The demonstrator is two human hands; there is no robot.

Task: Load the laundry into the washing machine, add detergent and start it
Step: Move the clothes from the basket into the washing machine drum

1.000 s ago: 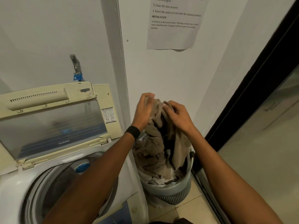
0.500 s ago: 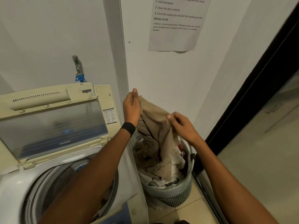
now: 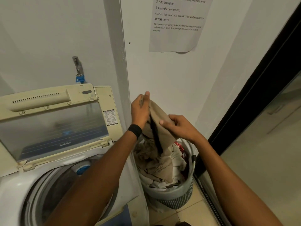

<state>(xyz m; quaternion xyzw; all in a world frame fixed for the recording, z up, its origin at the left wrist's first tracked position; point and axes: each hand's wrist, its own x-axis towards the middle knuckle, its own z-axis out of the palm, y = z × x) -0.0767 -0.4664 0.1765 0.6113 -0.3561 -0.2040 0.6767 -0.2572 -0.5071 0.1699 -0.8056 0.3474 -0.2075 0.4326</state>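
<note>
Far to the left of the grip stands the washer [image 3: 11,190], its lid [image 3: 53,128] up and the drum [image 3: 48,198] open. What lies inside I cannot tell, because the arm hides much of it. The left hand [image 3: 140,110] pinches the top edge of the beige cloth [image 3: 161,128], its fingers closed on the cloth and the thumb pointing up. A second ago both hands were bunched low on this cloth. Since then the left hand went up, and the cloth is drawn longer out of the pile. Just right of it, the right hand [image 3: 180,128] grips the same cloth lower, with the thumb over a fold. Under both hands the end of the cloth hangs into the basket [image 3: 172,192], which is full of laundry and stands beside the washer. I judge that the loading is only beginning: this piece is almost free, but it is not yet clear of the basket. The next move should lift it more and carry it left over the rim into the drum. Tangled pieces may come along with it and fall.
</note>
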